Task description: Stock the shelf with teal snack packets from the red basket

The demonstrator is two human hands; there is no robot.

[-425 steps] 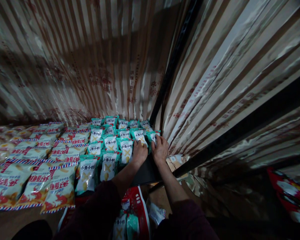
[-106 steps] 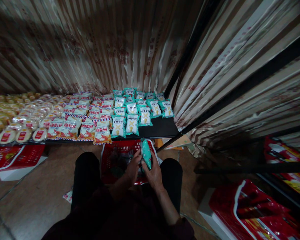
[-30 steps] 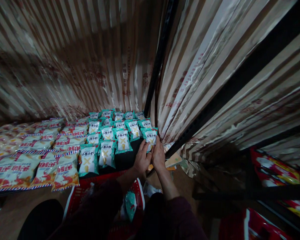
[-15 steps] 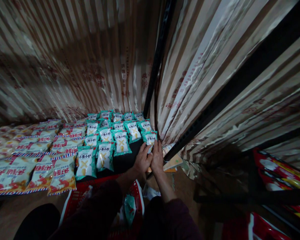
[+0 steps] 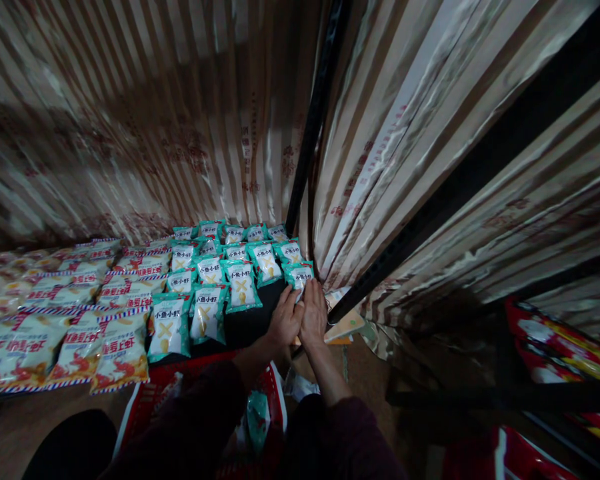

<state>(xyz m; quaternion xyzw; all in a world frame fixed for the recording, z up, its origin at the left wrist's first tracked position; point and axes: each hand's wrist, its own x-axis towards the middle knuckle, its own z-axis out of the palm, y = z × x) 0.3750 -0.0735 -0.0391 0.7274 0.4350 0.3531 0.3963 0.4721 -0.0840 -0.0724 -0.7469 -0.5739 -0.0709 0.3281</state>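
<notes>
At the right end of the shelf, a teal-and-white snack bag [image 5: 299, 273] lies with its lower part covered by my hands. My left hand [image 5: 285, 321] rests against its lower left, fingers extended and fairly straight. Beside it, touching it, my right hand [image 5: 312, 315] lies flat over the bag's lower right with the fingers stretched out. Neither hand visibly wraps around the bag. Several matching teal snack bags [image 5: 241, 283] stand in rows to the left and behind. A bare strip of dark shelf [image 5: 253, 325] shows just left of my left hand.
Orange-and-white snack bags [image 5: 120, 350] fill the shelf's left part. Below, between my legs, is a red basket [image 5: 275, 393] with a teal bag [image 5: 257, 420] in it. A black shelf post [image 5: 375, 277] slants close on the right. Striped cloth [image 5: 205, 133] hangs behind.
The fingers of my left hand have straightened and lie flatter on the bag. My right hand has shifted slightly left, closer to the left one. The bags look unmoved.
</notes>
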